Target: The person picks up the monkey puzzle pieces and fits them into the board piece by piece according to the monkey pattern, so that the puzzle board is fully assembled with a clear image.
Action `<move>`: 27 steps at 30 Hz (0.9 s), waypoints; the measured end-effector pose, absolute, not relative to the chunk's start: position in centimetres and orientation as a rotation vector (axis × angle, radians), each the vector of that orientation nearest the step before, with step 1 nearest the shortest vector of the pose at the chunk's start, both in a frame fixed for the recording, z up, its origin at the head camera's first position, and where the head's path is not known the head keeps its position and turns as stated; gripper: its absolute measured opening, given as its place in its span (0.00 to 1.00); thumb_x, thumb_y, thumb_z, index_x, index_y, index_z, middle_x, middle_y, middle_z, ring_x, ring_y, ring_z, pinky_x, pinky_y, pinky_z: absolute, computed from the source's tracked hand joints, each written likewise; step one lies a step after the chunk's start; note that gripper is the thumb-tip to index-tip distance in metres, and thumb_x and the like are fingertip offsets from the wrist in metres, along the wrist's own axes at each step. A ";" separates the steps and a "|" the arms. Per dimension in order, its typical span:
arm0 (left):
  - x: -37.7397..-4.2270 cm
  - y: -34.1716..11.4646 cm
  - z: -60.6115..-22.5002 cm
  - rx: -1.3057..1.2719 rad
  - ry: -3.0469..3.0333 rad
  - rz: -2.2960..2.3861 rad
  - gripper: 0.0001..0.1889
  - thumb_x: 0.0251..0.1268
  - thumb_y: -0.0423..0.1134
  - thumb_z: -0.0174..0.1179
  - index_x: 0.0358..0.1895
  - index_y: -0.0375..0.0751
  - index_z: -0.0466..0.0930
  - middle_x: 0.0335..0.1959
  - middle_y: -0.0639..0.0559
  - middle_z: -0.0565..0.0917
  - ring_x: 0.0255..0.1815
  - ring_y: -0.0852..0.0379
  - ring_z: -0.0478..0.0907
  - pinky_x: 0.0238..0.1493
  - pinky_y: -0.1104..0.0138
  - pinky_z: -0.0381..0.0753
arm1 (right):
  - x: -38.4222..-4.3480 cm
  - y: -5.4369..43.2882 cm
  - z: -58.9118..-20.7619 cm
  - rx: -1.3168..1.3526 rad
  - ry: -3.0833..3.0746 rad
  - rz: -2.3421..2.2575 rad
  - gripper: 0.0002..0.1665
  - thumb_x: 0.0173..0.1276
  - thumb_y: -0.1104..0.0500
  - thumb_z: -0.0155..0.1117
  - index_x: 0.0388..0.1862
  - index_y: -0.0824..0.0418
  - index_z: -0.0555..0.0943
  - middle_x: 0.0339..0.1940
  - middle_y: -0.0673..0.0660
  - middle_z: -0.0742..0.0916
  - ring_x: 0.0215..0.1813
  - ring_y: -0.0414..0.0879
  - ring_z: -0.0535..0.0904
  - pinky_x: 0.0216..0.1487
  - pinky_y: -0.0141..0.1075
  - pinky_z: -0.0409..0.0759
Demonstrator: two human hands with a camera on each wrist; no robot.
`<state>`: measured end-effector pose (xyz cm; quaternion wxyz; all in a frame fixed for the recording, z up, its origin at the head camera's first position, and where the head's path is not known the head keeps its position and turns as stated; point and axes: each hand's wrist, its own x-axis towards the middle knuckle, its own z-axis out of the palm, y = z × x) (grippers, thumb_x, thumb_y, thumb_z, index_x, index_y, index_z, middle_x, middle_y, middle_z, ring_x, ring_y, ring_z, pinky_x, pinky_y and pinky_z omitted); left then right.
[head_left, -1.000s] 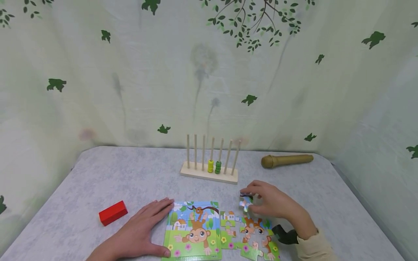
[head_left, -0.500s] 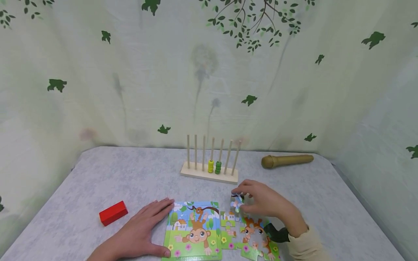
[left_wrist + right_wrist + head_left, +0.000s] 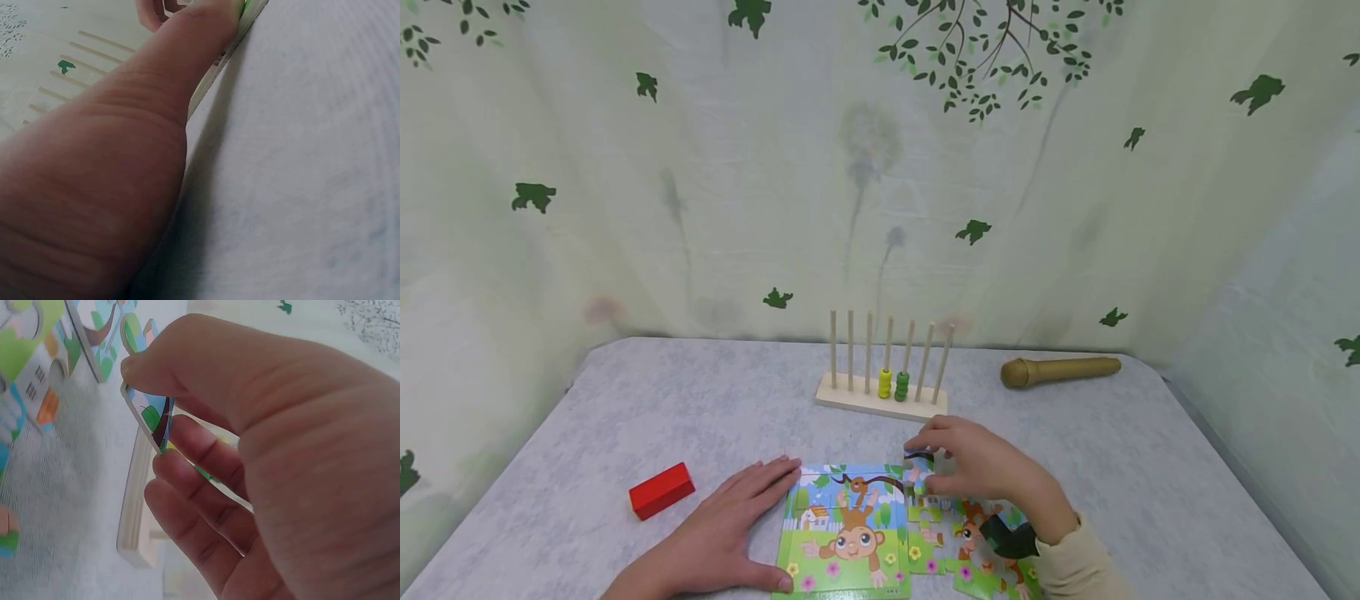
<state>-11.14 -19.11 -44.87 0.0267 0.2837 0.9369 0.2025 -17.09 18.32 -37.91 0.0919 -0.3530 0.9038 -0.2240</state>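
In the head view my left hand [image 3: 722, 525] lies flat with fingers spread along the left side of a square monkey picture board [image 3: 842, 542], its thumb on the lower left corner. My right hand [image 3: 985, 458] pinches a jigsaw piece [image 3: 917, 468] between thumb and fingers, just past the board's upper right corner. Sky, leaves and a dark branch show on this jigsaw piece [image 3: 150, 415] in the right wrist view, where it is tilted up off the table. Partly joined jigsaw pieces [image 3: 927, 550] of the same monkey lie right of the board, some hidden under the right wrist.
A wooden peg rack [image 3: 880, 405] with yellow and green beads stands behind the board. A red block [image 3: 661, 492] lies to the left. At the back right is a wooden microphone-shaped stick [image 3: 1060, 370]. A leaf-patterned curtain [image 3: 737, 167] hangs behind the table.
My right hand has moved left with the pinched jigsaw piece, from above the monkey's head pieces to beside the board's upper right corner. My left hand has stayed in place.
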 end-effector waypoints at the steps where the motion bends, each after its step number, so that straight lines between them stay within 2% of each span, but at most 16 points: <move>1: -11.1 -19.1 -44.9 0.875 2.894 0.625 0.62 0.41 0.87 0.58 0.81 0.57 0.62 0.82 0.61 0.61 0.78 0.47 0.61 0.68 0.38 0.71 | -17.1 18.2 -37.9 -1.051 2.679 -0.663 0.24 0.67 0.56 0.71 0.63 0.51 0.84 0.56 0.44 0.83 0.51 0.40 0.80 0.50 0.37 0.82; 15: -11.1 -19.0 -45.1 0.877 2.894 0.636 0.62 0.41 0.87 0.59 0.81 0.57 0.62 0.82 0.61 0.61 0.78 0.46 0.61 0.69 0.37 0.70 | -17.4 16.5 -38.4 -1.093 2.663 -0.643 0.22 0.68 0.57 0.71 0.62 0.49 0.85 0.54 0.44 0.83 0.50 0.39 0.79 0.49 0.35 0.81; 27: -11.2 -19.1 -44.7 0.885 2.893 0.647 0.61 0.42 0.86 0.60 0.81 0.55 0.62 0.82 0.60 0.61 0.78 0.45 0.61 0.69 0.37 0.70 | -17.3 15.2 -39.3 -1.164 2.630 -0.636 0.21 0.67 0.58 0.71 0.60 0.52 0.86 0.52 0.44 0.84 0.46 0.36 0.77 0.47 0.29 0.78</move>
